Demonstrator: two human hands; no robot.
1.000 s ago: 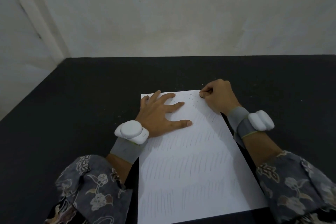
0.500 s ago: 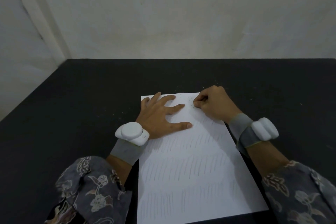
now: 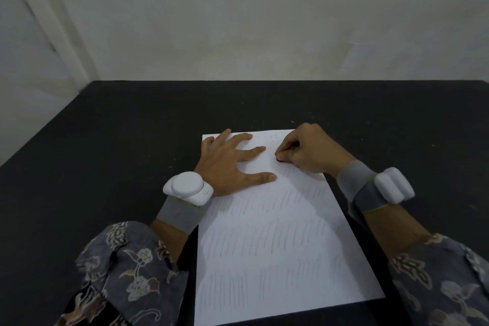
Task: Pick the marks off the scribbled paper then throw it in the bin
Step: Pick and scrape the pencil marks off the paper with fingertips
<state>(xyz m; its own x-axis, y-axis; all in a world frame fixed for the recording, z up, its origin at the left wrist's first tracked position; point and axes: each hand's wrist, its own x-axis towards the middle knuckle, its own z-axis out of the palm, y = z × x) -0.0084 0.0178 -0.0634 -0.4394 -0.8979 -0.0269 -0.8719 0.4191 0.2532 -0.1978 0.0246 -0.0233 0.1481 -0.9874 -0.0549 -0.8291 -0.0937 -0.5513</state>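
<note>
A white sheet of paper (image 3: 275, 241) lies on the black table (image 3: 105, 156), covered in rows of faint grey pencil strokes. Its top strip looks mostly clean, with a few dark specks (image 3: 272, 137) scattered there. My left hand (image 3: 227, 164) rests flat on the sheet's upper left, fingers spread, pressing it down. My right hand (image 3: 309, 151) is curled at the upper right of the sheet, its fingertips pinched on a small dark eraser (image 3: 279, 158) that touches the paper. No bin is in view.
The black table runs back to a pale wall (image 3: 264, 21) and ends at the left in an angled edge (image 3: 39, 135). White sensor units are strapped to both wrists. Small crumbs (image 3: 292, 122) lie on the table beyond the sheet.
My right hand has slid from the sheet's top right corner to the left and toward me across the paper. My left hand has stayed in place.
</note>
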